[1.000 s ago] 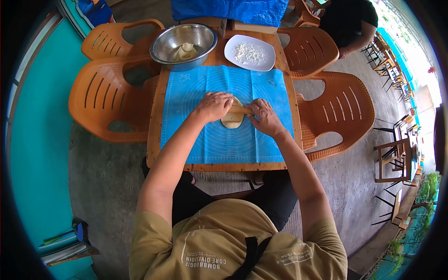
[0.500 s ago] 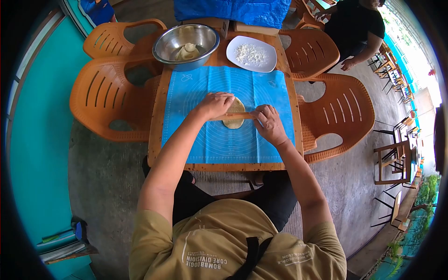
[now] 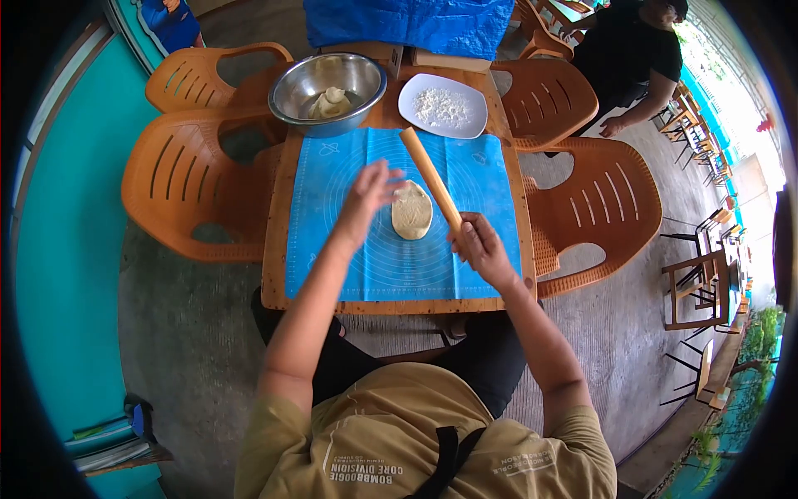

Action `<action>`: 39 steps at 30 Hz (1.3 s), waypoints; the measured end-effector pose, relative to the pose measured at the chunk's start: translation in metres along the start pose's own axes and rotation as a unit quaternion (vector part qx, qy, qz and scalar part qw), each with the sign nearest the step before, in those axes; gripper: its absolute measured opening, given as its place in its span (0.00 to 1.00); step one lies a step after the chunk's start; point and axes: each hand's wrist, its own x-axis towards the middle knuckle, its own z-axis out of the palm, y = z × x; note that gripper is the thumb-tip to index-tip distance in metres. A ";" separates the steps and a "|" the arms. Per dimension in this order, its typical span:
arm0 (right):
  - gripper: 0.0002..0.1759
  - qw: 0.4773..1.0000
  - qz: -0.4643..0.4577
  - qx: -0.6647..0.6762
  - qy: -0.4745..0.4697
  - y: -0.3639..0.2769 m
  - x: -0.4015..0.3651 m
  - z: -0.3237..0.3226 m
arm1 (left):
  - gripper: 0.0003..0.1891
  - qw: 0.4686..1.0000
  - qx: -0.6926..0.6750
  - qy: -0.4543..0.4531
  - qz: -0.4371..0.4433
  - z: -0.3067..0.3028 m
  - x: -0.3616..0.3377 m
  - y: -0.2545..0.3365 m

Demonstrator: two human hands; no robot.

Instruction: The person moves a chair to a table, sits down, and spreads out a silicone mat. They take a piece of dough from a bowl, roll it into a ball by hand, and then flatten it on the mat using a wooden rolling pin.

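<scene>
A flat oval of dough (image 3: 412,212) lies on the blue mat (image 3: 332,266), near its middle. My right hand (image 3: 480,247) is closed round the lower end of a wooden rolling pin (image 3: 433,181), which slants up and to the left, its far end beyond the dough. My left hand (image 3: 373,193) is off the pin, just left of the dough's upper edge, with its fingers apart and slightly blurred. Whether its fingertips touch the dough cannot be made out.
Behind the mat stand a metal bowl (image 3: 287,93) with dough (image 3: 330,103) inside and a white plate (image 3: 470,125) of white powder (image 3: 442,107). Orange chairs (image 3: 179,179) flank the wooden table (image 3: 276,287). A person in black (image 3: 619,50) is at the back right.
My left hand has let go of the rolling pin and opened. The pin, lying across the dough before, is now swung up off it in my right hand. The view has shifted slightly.
</scene>
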 end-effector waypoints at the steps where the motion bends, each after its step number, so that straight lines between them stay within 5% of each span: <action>1: 0.17 0.995 0.057 0.080 -0.004 -0.006 -0.001 0.010 | 0.33 1.000 -0.013 -0.020 -0.001 0.012 -0.008 -0.013; 4: 0.19 0.969 0.136 0.206 -0.014 -0.011 -0.001 0.039 | 0.27 0.990 -0.092 -0.100 0.022 0.040 -0.021 -0.030; 8: 0.20 0.950 0.180 0.249 -0.059 -0.018 0.002 0.052 | 0.24 0.990 -0.135 -0.027 -0.029 0.046 -0.028 -0.030; 12: 0.20 0.985 0.101 0.098 -0.101 0.004 0.026 0.037 | 0.20 0.989 -0.125 0.065 -0.046 0.028 -0.030 -0.014; 18: 0.16 0.989 -0.001 -0.134 0.063 0.026 0.132 -0.016 | 0.20 0.984 -0.140 0.041 -0.103 0.004 -0.036 -0.008; 20: 0.22 0.932 -0.095 -0.319 0.141 0.037 0.171 -0.027 | 0.20 0.976 -0.160 0.051 -0.137 0.000 -0.036 -0.011; 23: 0.30 0.885 -0.108 -0.440 0.107 0.085 0.232 -0.047 | 0.13 0.969 -0.200 0.022 -0.146 -0.008 -0.037 -0.006; 27: 0.36 0.857 -0.009 -0.513 0.056 0.096 0.281 -0.055 | 0.16 0.950 -0.262 0.011 -0.168 -0.019 -0.029 -0.001; 32: 0.36 0.857 0.012 -0.514 0.021 0.105 0.321 -0.052 | 0.24 0.956 -0.220 0.018 -0.196 -0.023 -0.018 0.005; 39: 0.36 0.849 0.005 -0.527 -0.026 0.128 0.337 -0.059 | 0.23 0.948 -0.245 0.014 -0.201 -0.021 -0.008 0.003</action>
